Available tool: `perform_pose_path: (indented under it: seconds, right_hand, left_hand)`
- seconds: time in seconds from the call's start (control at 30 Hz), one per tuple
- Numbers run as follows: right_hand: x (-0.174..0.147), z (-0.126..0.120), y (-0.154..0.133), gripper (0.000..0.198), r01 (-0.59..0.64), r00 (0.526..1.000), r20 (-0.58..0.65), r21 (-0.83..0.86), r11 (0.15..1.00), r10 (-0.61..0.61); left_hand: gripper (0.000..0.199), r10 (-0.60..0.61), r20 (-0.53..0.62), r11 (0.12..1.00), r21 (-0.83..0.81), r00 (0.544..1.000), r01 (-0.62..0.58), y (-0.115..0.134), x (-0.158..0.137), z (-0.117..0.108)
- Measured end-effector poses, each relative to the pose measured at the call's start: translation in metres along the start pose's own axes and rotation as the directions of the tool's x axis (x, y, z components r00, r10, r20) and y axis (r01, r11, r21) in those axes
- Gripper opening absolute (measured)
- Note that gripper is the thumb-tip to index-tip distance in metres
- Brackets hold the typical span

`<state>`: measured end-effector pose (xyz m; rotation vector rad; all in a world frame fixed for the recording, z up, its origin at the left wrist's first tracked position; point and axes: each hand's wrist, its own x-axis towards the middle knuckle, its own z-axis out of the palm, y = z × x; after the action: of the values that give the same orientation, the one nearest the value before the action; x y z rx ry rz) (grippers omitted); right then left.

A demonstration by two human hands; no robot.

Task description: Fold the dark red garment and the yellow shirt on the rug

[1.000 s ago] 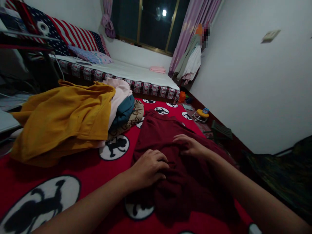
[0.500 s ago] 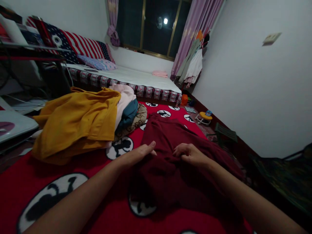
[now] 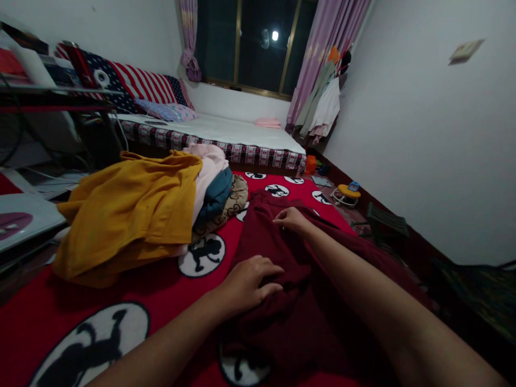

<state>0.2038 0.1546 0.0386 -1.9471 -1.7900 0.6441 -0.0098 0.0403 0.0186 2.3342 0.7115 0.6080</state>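
A dark maroon garment (image 3: 262, 236) lies spread and wrinkled on the red blanket (image 3: 169, 322), which has white circles with black figures. My left hand (image 3: 253, 282) rests on the garment's left side, thumb and fingers apart. Farther up the cloth, my right hand (image 3: 292, 220) has its fingertips pinched together on the garment. What kind of garment it is, I cannot tell. To the left sits a pile of clothes: a mustard yellow garment (image 3: 137, 209) on top, with a pale pink one (image 3: 209, 158), a teal one (image 3: 215, 193) and a brown patterned cloth (image 3: 237, 196) beside it.
Behind the blanket stands a low bed (image 3: 226, 131) with a folded pink cloth (image 3: 267, 123). A desk (image 3: 52, 97) is at the left. Along the right wall are a small yellow stool (image 3: 349, 191), a dark folding stool (image 3: 387, 220) and hanging clothes (image 3: 324, 110).
My right hand has moved up the garment, away from me. My left hand has come nearer and turned palm down, its fingers over the cloth. The view has shifted slightly.
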Motion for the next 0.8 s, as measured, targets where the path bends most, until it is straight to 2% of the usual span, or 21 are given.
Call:
perform_pose_path:
  seconds: [0.07, 0.13, 0.23, 0.3, 0.47, 0.67, 0.8]
  right_hand:
    - [-0.003, 0.003, -0.007, 0.016, 0.019, 0.998, -0.064, -0.111, 0.994, -0.026]
    - [-0.009, 0.006, -0.015, 0.023, 0.053, 0.99, -0.106, -0.305, 0.951, -0.09]
    - [-0.017, 0.008, -0.026, 0.019, 0.087, 0.992, -0.033, -0.538, 0.838, -0.125]
    - [-0.019, 0.01, -0.03, 0.019, 0.081, 0.996, 0.006, -0.56, 0.824, -0.093]
    - [-0.015, 0.007, -0.031, 0.019, 0.068, 0.997, -0.001, -0.559, 0.826, -0.082]
    - [-0.008, -0.004, -0.013, 0.022, 0.007, 0.986, -0.132, -0.569, 0.823, -0.099]
    - [0.001, 0.0, -0.006, 0.022, -0.041, 0.986, -0.157, -0.542, 0.839, -0.053]
  left_hand:
    - [0.025, -0.007, 0.022, 1.0, 0.015, 1.0, 0.007, -0.002, 0.0, 0.002]
    - [0.022, -0.009, 0.03, 1.0, 0.023, 1.0, 0.008, -0.003, 0.0, 0.003]
    - [0.02, -0.018, 0.039, 1.0, 0.026, 0.999, 0.017, -0.004, 0.002, 0.003]
    - [0.019, -0.03, 0.038, 0.999, 0.023, 0.999, 0.029, -0.004, 0.003, 0.004]
    - [0.018, -0.052, 0.035, 0.999, 0.009, 0.998, 0.052, -0.004, 0.003, 0.004]
    - [0.016, -0.036, 0.051, 0.998, -0.052, 0.998, 0.039, -0.004, 0.002, 0.005]
    - [0.017, -0.039, 0.049, 0.993, -0.112, 0.998, 0.045, -0.005, 0.001, 0.006]
